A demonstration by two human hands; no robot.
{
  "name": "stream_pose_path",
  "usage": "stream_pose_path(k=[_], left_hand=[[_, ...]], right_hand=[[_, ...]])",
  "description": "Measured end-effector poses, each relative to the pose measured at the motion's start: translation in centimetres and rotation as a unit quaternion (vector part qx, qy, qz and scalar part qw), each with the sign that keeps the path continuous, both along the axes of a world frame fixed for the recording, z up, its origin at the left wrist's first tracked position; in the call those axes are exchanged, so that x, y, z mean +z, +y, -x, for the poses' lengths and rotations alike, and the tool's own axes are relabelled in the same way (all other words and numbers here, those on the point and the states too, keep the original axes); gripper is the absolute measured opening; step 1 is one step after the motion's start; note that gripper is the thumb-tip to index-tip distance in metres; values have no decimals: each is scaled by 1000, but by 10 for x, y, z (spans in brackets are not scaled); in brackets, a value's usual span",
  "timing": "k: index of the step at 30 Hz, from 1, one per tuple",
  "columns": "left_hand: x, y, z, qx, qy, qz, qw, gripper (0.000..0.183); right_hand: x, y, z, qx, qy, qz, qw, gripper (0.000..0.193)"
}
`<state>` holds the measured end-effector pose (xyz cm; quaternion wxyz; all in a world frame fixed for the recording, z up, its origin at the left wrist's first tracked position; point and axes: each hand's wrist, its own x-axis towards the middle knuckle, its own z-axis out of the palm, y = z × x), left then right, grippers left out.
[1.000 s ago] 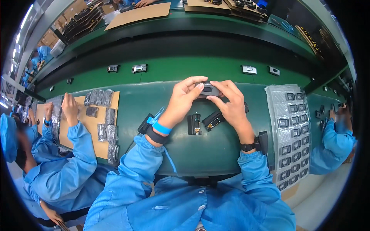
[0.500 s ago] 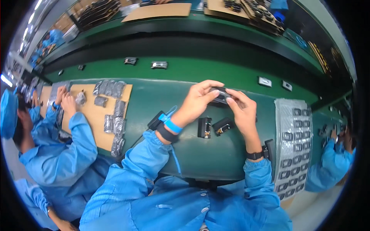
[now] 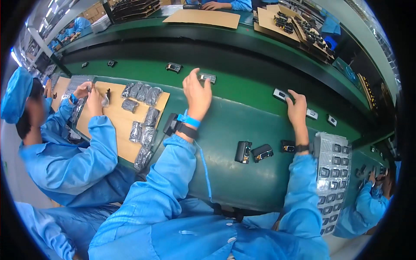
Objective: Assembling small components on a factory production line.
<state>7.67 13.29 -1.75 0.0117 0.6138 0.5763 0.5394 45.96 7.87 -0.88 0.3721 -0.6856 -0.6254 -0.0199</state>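
On the green strip beyond my table, my left hand (image 3: 197,94) reaches out with fingers and thumb apart, around the left end of a small grey device (image 3: 209,78). I see no grip on it. Farther right, my right hand (image 3: 297,110) has its thumb and index finger at the right end of a silver device with a black window (image 3: 280,94), seeming to pinch it. Two black devices, one upright (image 3: 243,152) and one slanted (image 3: 262,153), lie on the green tabletop (image 3: 225,186). A third black device (image 3: 287,146) sits beside my right wrist, which partly covers it.
Silver devices (image 3: 311,114) lie on the strip at right. A clear tray of black frames (image 3: 331,173) stands right of my arm. At left, a co-worker (image 3: 82,147) handles a part by a cardboard sheet (image 3: 117,145) bearing wrapped parts. A shelf (image 3: 260,56) runs across the back.
My hands have separated from the dark device they held together and stretched toward the strip, left hand leftward, right hand rightward. A silver device now lies at my right fingers. The view has shifted.
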Motion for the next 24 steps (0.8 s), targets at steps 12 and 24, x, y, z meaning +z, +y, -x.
stream_pose_path(k=[12, 24], left_hand=[[-4, 14, 7, -105, -35, 133, 985, 52], [18, 4, -23, -235, -219, 127, 938, 40]], right_hand=[[51, -105, 119, 174, 52, -103, 978, 13], [37, -100, 115, 200, 71, -110, 971, 18]])
